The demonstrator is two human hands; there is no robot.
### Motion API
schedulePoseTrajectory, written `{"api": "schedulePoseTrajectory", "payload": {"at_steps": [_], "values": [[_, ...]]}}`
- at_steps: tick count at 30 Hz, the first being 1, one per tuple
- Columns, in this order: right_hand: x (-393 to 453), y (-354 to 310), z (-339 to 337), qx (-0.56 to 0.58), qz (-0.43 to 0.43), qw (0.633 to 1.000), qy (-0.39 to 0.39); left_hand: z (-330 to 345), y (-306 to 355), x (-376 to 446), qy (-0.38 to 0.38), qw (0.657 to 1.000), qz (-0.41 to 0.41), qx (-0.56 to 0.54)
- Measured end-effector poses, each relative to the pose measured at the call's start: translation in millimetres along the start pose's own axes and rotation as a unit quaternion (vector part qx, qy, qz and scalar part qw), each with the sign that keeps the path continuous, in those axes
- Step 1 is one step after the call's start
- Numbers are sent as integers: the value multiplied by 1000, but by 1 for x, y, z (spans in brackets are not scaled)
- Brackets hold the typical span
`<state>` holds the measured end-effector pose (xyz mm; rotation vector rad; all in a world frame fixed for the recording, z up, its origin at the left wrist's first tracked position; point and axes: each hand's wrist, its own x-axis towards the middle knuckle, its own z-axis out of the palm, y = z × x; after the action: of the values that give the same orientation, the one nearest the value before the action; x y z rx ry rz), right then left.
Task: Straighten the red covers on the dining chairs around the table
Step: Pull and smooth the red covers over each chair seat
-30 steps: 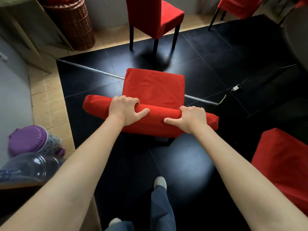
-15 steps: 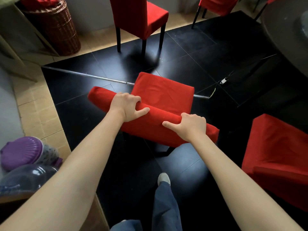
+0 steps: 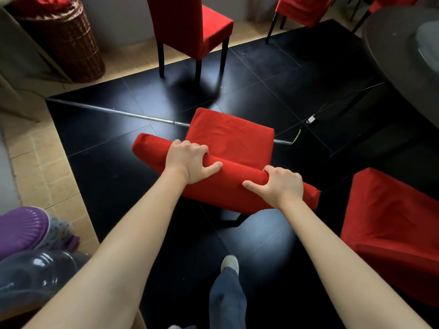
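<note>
Both hands hold the top of the chair back. The left hand (image 3: 190, 160) sits near the left end, with its fingers curled over the far side and its thumb lying along the near side. The right hand (image 3: 282, 184) holds the same way, closer to the right end. So each hand is wrapped tight on the red cover (image 3: 228, 184), not loose.

Two hands set apart like this can pull the cloth evenly, so I think one side will not ride up higher than the other. Holding the top edge also makes sense, because that is where the cover hangs from.

The chair (image 3: 232, 136) is right in front of the person, on the black floor (image 3: 273, 74). Its seat points away, and the seat cloth looks fairly smooth. The person stands behind it, with one foot (image 3: 229, 263) stepping forward, likely to lean in.

Another red chair (image 3: 389, 229) is just to the right. One more (image 3: 190, 27) stands farther off, well apart. The dark table (image 3: 392, 55) is at the far right. More chairs probably need doing after this one.
</note>
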<state>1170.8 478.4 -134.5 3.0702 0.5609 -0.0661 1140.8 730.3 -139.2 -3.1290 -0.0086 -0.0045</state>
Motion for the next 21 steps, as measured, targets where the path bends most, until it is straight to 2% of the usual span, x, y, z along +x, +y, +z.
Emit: {"api": "schedulePoseTrajectory", "payload": {"at_steps": [11,21], "values": [[76,56,-3,-7,11,1000,-16,2,27,81,12,999,-8,-35],[83,54,-10,13,32,998,-52,1,25,92,-1,999,-2,-51]]}}
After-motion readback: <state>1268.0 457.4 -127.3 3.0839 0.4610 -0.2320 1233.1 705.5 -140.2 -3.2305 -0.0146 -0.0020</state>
